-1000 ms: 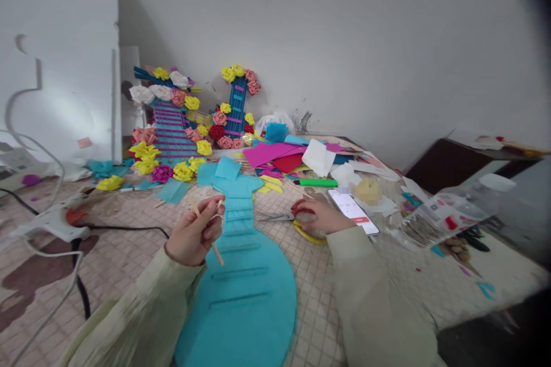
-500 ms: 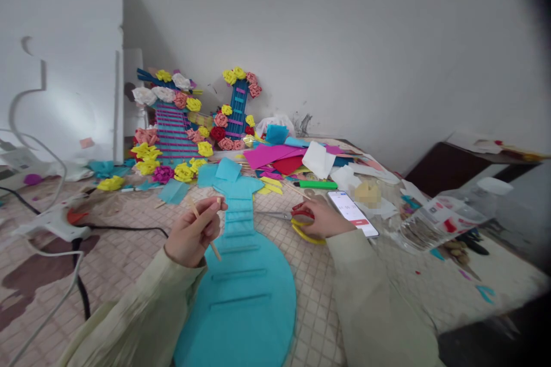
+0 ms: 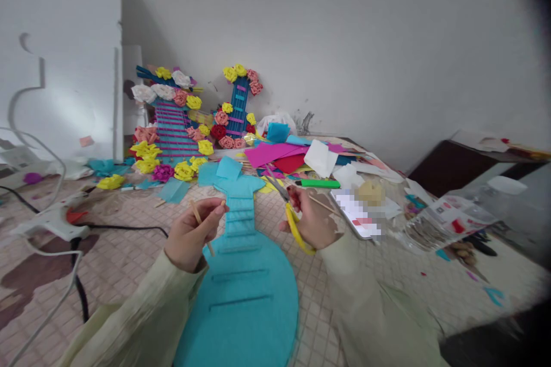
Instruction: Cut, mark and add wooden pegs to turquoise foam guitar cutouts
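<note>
My left hand [image 3: 189, 238] is closed round a thin wooden stick [image 3: 196, 212], whose lower end pokes out below the fingers. A small pale tip, perhaps of another stick, shows between its thumb and forefinger. In my right hand [image 3: 317, 222] are scissors [image 3: 293, 228] with red and yellow handles, their blades pointing up and away to the left. Another thin stick [image 3: 325, 205] juts out to the right of that hand. Below and between both hands lies a turquoise guitar-shaped piece [image 3: 249, 327] with raised crosswise bars along its neck and body.
Two flower-trimmed craft pieces [image 3: 172, 129] lean at the back wall. Coloured paper sheets [image 3: 269, 153], a green marker-like item [image 3: 319, 183] and a phone [image 3: 355, 215] lie behind. A clear plastic bottle [image 3: 451, 218] is at right, a white power strip [image 3: 60, 218] at left.
My right hand has lifted the scissors from the table, and their blades have swung from pointing left to pointing up and away. My left hand has barely moved.
</note>
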Tool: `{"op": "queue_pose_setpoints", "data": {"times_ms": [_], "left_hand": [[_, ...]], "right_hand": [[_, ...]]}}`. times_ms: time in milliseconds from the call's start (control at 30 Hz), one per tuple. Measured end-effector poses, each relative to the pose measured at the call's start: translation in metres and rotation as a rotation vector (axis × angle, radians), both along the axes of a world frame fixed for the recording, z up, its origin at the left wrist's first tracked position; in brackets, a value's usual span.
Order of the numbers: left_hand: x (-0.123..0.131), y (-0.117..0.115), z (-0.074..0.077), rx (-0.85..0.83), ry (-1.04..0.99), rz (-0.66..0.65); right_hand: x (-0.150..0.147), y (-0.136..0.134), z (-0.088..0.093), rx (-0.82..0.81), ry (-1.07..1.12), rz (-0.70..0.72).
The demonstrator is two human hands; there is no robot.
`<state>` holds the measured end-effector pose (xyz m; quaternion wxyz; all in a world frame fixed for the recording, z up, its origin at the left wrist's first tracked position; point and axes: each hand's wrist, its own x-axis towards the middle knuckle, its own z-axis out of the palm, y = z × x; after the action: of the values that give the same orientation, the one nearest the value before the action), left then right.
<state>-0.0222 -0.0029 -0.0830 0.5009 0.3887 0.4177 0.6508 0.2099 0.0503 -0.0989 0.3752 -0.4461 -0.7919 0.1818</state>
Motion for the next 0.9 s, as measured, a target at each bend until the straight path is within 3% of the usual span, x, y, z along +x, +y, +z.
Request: {"op": "queue_pose_setpoints", "data": {"times_ms": [100,267,667,900], "left_hand": [[0.001,-0.002,-0.001,0.006,0.053,0.018],[0.002,-0.007,-0.001,0.074,0.188,0.100],[0.004,-0.011,-0.004,0.160,0.316,0.138],[0.009,-0.013,-0.003,0.094,0.326,0.155]], "right_hand": [[-0.016,-0.011,-0.004,-0.009,0.118,0.096],[-0.029,-0.019,-0.014,-0.004,0.085,0.190],[-0.036,-0.028,-0.004,0.011,0.059,0.237],[-0.036,-0.028,-0.003,-0.009,0.069,0.259]]}}
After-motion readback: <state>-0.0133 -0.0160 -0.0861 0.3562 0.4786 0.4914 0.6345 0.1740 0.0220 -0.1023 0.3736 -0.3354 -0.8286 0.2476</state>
